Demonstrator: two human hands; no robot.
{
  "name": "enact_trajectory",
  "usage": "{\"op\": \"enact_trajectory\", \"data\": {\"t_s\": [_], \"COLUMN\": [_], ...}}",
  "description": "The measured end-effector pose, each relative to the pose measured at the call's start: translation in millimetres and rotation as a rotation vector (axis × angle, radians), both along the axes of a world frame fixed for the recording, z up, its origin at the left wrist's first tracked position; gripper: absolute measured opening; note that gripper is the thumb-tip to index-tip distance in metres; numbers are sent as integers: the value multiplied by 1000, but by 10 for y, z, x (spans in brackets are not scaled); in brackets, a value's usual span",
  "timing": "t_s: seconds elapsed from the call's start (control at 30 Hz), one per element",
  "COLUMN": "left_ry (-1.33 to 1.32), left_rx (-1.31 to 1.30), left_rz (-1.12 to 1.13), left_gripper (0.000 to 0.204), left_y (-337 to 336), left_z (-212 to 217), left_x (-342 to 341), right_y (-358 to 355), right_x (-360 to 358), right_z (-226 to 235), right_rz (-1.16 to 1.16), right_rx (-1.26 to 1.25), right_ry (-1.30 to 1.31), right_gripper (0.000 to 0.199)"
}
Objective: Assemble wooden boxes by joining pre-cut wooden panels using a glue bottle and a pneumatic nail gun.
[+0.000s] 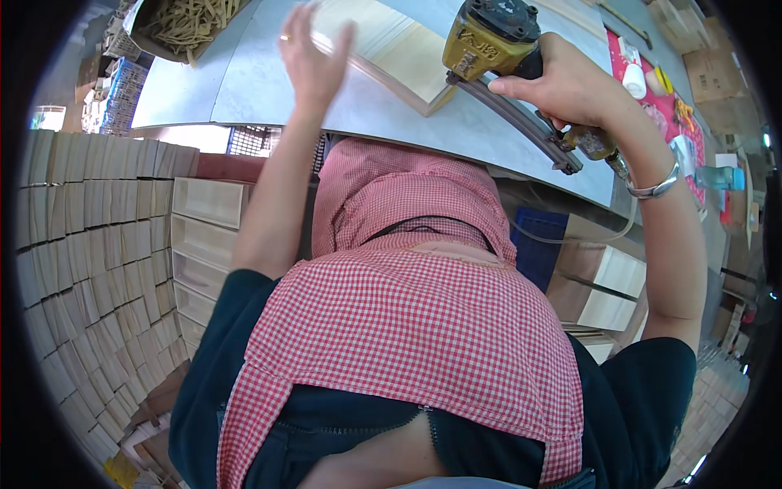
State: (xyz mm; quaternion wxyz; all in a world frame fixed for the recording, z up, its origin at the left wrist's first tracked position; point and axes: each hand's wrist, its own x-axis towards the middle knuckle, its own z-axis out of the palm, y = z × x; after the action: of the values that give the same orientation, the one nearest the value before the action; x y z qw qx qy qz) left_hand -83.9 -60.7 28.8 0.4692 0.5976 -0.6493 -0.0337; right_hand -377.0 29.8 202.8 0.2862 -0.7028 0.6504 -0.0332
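Note:
My right hand (570,81) is wrapped round the handle of a yellow and black pneumatic nail gun (482,53). Its long dark magazine slants toward the table's near edge, and the gun's head stands by the right corner of a pale wooden box (399,61). That box lies on the light grey table (252,69) in front of me; whether the gun touches it, I cannot tell. My left hand (311,65), slightly blurred, is raised at the box's left side with its fingers apart, holding nothing.
A container of thin wood strips (191,24) sits at the table's far left. Stacked wood pieces (98,269) and pale drawer boxes (204,236) rise on my left. An air hose (603,238) hangs below my right wrist. Small items lie on a red cloth (664,114).

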Motion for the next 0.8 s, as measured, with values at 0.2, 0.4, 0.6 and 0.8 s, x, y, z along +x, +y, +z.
{"op": "enact_trajectory", "data": {"t_s": [0.2,0.4,0.6,0.8], "left_ry": [-112,-130,-124,-144], "left_rx": [-212,-220,-250,-262], "left_rz": [-314,-295,-273,-261], "left_gripper": [37,39,40,38], "left_y": [794,780,763,769], "left_z": [-74,-282,-345,-347], "left_x": [-835,-891,-982,-985], "right_y": [11,4,-28,1], "right_x": [-5,45,-5,40], "right_z": [-8,-4,-53,-32], "right_rz": [5,11,19,-5], "right_rx": [20,-9,-12,-49], "right_ry": [-25,-14,-14,-19], "right_gripper": [68,66,65,48]}}
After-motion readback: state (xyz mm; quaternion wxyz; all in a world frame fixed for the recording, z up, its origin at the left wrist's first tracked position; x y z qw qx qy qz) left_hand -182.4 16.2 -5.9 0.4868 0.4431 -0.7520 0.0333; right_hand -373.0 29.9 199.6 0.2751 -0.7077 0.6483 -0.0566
